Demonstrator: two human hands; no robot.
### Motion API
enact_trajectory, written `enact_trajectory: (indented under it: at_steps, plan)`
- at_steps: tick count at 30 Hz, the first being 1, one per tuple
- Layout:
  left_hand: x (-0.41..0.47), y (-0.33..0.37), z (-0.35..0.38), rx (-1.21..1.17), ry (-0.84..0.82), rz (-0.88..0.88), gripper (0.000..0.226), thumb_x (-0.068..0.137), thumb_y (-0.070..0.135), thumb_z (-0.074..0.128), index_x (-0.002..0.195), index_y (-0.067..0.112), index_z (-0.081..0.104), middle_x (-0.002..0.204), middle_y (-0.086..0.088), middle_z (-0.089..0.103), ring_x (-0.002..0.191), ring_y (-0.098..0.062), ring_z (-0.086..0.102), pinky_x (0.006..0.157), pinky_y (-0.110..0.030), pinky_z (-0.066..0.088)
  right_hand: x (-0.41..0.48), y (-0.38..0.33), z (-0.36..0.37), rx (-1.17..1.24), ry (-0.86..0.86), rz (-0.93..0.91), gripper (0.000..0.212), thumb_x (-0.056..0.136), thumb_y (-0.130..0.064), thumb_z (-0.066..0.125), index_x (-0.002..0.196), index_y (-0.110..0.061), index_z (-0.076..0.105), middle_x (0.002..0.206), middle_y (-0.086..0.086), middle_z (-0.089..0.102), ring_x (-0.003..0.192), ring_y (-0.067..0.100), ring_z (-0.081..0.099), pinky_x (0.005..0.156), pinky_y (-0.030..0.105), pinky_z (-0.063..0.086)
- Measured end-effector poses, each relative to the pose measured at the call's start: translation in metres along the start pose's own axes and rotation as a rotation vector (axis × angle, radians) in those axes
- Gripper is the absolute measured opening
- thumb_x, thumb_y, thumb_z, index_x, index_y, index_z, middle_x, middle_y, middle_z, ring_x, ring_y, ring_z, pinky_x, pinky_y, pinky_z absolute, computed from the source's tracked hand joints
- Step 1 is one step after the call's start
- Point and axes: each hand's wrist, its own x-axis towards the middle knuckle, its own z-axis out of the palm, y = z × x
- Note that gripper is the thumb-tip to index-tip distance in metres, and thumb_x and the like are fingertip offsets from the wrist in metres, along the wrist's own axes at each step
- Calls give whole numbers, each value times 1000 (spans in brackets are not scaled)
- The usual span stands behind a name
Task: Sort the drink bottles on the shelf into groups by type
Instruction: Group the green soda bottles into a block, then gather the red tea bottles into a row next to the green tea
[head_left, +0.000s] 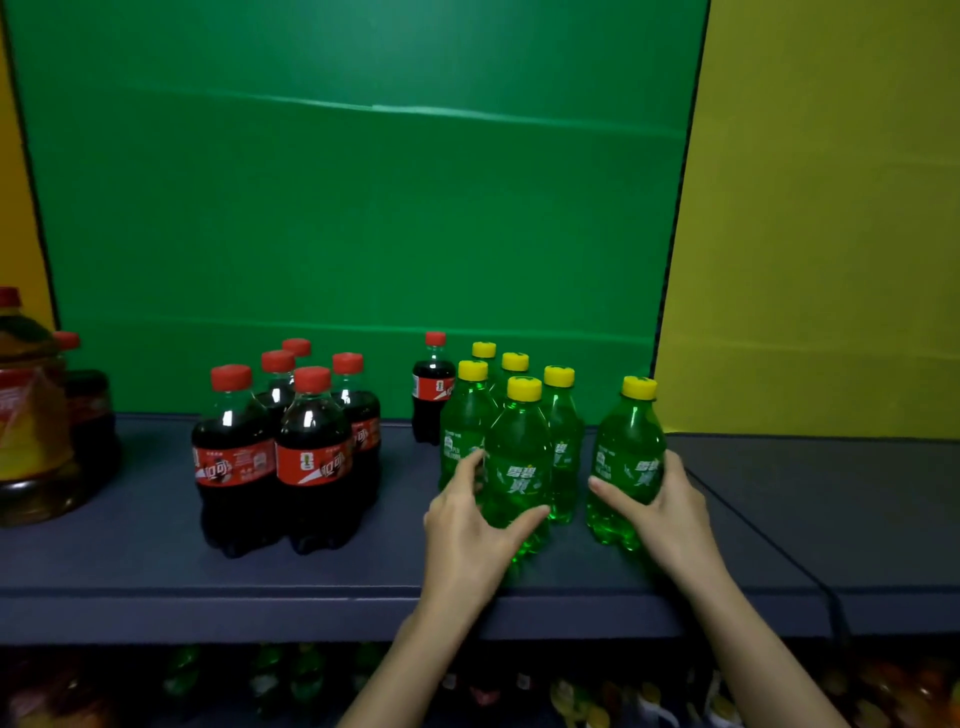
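Observation:
Several dark cola bottles with red caps (291, 441) stand clustered at the shelf's left-middle. One more cola bottle (432, 392) stands alone behind a cluster of green lemon-lime bottles with yellow caps (561, 415). My left hand (470, 525) grips the front green bottle (517, 467) of that cluster, thumb to its right, fingers to its left. My right hand (662, 506) grips a separate green bottle (626, 462) standing a little to the right of the cluster.
The dark blue shelf board (208, 597) has a green back panel (363, 208) and yellow side panels. A large amber drink bottle (26, 415) and a dark one stand at far left. A lower shelf holds more bottles (291, 680), blurred.

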Motion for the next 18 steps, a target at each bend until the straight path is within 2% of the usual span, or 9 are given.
enact_trajectory:
  at_steps: [3,5,7,11,14,16,17,18]
  plan:
    - [3,-2,6,41,-12,-1,86,70,44,74,139,14,33,137,-4,50,127,-19,43,104,-29,29,6,3,6,-23,-11,-14,61,70,-40,76,117,-16,45,110,8,64,92,27,59,88,45,48]
    - [7,-3,7,74,-22,-11,85,74,44,71,141,15,28,142,-3,45,132,-18,37,103,-25,24,8,3,8,-34,-23,-20,63,72,-38,74,121,-15,42,116,8,61,103,28,57,92,45,45]
    - [9,-4,8,84,-19,-16,84,76,43,70,142,15,27,144,-2,42,133,-18,35,103,-24,23,8,3,10,-30,-32,-18,65,75,-36,72,126,-15,38,122,8,58,115,30,53,95,44,41]
    - [8,-3,8,102,8,17,83,74,44,71,140,13,31,145,2,39,134,-15,34,104,-22,25,5,4,8,-19,-59,-19,74,77,-35,71,135,-12,32,133,10,50,123,28,46,96,38,38]
    - [1,-1,-2,62,39,56,84,66,66,60,133,19,42,129,11,49,123,-9,44,101,-24,33,-7,-2,2,-63,47,-40,86,73,-33,73,141,-5,27,142,16,37,131,31,35,106,41,30]
    - [-5,-4,-17,64,89,142,69,69,69,51,121,24,52,113,17,55,109,-3,52,93,-23,43,-19,-10,-2,-85,199,-124,77,71,-26,76,133,-1,37,129,20,42,122,35,41,104,46,32]
    - [-8,-8,-26,89,126,201,56,74,64,51,113,25,57,105,17,58,101,-1,55,86,-23,46,-27,-15,-3,-74,256,-188,68,71,-21,76,126,-2,43,119,18,47,114,34,46,100,44,36]
    - [-11,-13,-38,130,169,255,43,78,59,52,104,25,60,96,17,60,93,1,57,79,-23,48,-35,-21,-3,-43,280,-245,57,71,-17,76,119,-5,48,109,12,50,104,30,51,96,36,39]
